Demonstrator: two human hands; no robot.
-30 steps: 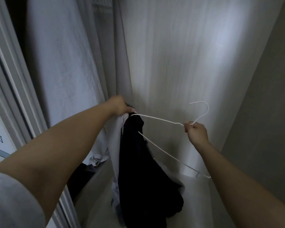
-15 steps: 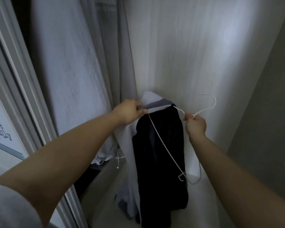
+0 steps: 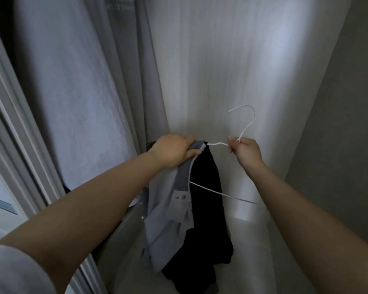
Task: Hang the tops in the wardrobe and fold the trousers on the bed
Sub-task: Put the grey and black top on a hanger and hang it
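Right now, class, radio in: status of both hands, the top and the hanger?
Left hand grips grey-and-black top at its upper edge. Right hand pinches white wire hanger below hook. Hanger partly threaded into top, not yet hung. Hanging clothes close on left.

Item one: a top point(image 3: 204, 209), which we record as dark, near black on its outer face, with a pale grey inner face or lining turned outward on its left side. We note two small metal snaps on a grey band of that lining. It hangs limp and bunched, its upper edge gathered at one shoulder of the hanger, its lower folds reaching down toward the wardrobe floor point(image 3: 263, 251).

Item two: a thin white wire hanger point(image 3: 241, 132), hook uppermost and tilted. We see one arm running into the top's grey collar edge, while the lower bar crosses in front of the dark cloth.
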